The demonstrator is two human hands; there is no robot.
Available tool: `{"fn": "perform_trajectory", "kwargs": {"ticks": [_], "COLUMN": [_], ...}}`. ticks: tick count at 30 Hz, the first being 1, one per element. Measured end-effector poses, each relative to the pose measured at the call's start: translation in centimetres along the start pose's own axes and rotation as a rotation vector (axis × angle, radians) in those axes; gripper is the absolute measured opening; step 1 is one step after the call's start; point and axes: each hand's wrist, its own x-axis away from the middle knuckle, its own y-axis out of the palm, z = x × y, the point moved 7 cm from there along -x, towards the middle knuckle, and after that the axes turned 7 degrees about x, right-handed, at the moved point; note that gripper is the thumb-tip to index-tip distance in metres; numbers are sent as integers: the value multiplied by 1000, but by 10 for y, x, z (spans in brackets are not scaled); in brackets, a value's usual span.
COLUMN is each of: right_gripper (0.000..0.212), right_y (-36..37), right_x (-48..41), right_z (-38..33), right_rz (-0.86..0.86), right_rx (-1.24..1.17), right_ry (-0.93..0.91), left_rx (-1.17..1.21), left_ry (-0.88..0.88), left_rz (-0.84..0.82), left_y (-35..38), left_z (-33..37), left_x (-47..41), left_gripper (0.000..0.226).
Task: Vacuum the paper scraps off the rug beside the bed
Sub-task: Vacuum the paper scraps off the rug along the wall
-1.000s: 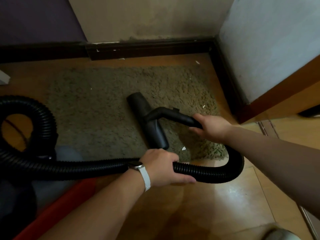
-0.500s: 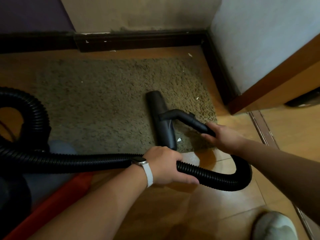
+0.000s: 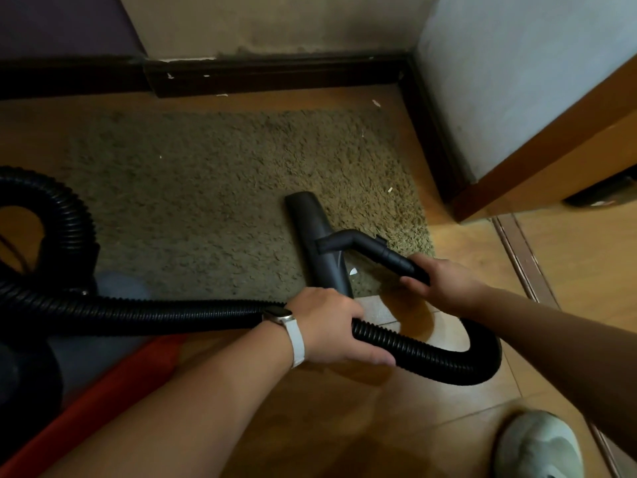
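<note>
Your rug (image 3: 206, 201) fills the corner of the wooden floor (image 3: 344, 426), with dark skirting board (image 3: 275, 75) beyond it; the black hose (image 3: 138, 313) loops from the vacuum body (image 3: 27, 374) across the rug's near edge; the nozzle (image 3: 317, 236) rests on the rug's near right part; your left hand (image 3: 331, 326) grips the hose, your right hand (image 3: 444, 284) grips the wand (image 3: 386, 251); a white paper scrap (image 3: 354, 271) lies just beside the nozzle, between it and your right hand; a smaller scrap (image 3: 390, 190) sits farther off, near the rug's right edge.
</note>
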Motion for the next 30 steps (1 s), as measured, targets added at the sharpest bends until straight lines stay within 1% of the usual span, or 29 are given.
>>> {"fn": "perform_trajectory", "kwargs": {"ticks": [3, 7, 11, 14, 17, 20, 22, 25, 27, 30], "right_gripper": [14, 15, 16, 17, 16, 16, 20, 29, 32, 31], "right_y": [0, 3, 9, 13, 13, 10, 7, 1, 3, 7], "right_x": [14, 29, 41, 47, 47, 43, 39, 35, 33, 30], "right_z": [25, 48, 62, 62, 55, 44, 35, 14, 2, 5], "right_rz": [2, 28, 51, 74, 84, 58, 49, 100, 102, 75], "right_rx": [-63, -117, -163, -169, -162, -95, -18, 80, 118, 93], "right_ry": [71, 155, 224, 232, 200, 120, 60, -71, -133, -79], "left_rx": [-10, -32, -51, -74, -80, -91, -98, -106, -111, -106], "left_ry": [15, 25, 35, 60, 81, 90, 90, 98, 106, 101], "left_rz": [16, 28, 28, 18, 11, 10, 13, 13, 0, -2], "left_y": [1, 6, 9, 15, 18, 19, 19, 21, 23, 22], "left_z": [6, 9, 12, 14, 13, 12, 11, 10, 8, 7], "left_x": [-8, -19, -25, -27, -25, -25, -25, -25, -23, -23], "left_gripper": [71, 72, 70, 71, 70, 68, 69, 70, 71, 70]}}
